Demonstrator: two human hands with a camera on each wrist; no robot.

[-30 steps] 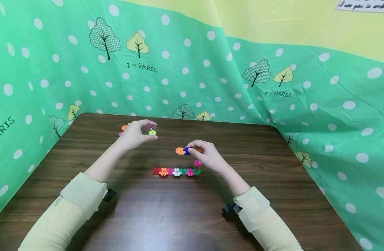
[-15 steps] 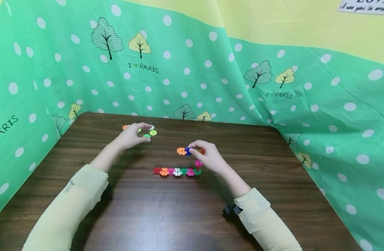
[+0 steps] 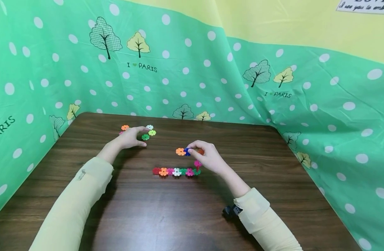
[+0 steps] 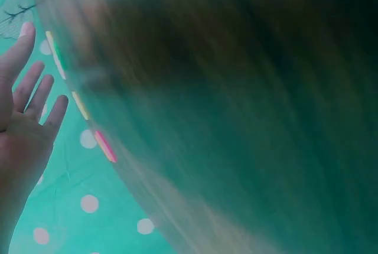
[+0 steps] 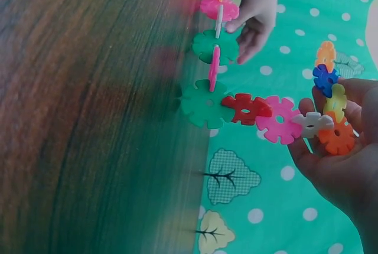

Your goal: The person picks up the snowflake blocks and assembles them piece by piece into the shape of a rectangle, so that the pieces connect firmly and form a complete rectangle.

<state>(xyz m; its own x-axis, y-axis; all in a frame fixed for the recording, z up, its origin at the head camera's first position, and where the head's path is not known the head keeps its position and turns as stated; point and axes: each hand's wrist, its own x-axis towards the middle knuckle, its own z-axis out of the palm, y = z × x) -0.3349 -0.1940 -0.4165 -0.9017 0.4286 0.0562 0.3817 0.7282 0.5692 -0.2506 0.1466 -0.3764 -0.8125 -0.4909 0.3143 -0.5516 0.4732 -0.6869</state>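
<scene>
My right hand (image 3: 207, 157) grips one end of a chain of interlocked slotted snowflake discs. In the right wrist view its fingers curl about the orange-red disc (image 5: 338, 140) and yellow disc (image 5: 336, 101), and a blue disc (image 5: 325, 81) and a light orange disc (image 5: 326, 55) stick out past them. The chain bends through a pink disc (image 5: 277, 119) and a green disc (image 5: 207, 103) into a row on the table. My left hand (image 3: 129, 138), fingers spread and holding nothing, hovers beside loose discs: a green disc (image 3: 145, 137), a lime disc (image 3: 152, 132) and a white disc (image 3: 149, 127).
Near the far left of the brown table (image 3: 166, 212), a loose orange disc (image 3: 125, 128) lies with a pink one partly hidden by the left hand. A green dotted curtain (image 3: 192, 76) hangs behind the table and along its sides. Much of the left wrist view is blurred.
My left hand has moved left and nearer to me, uncovering the white and green loose discs. The right hand keeps its grip on the chain, almost still.
</scene>
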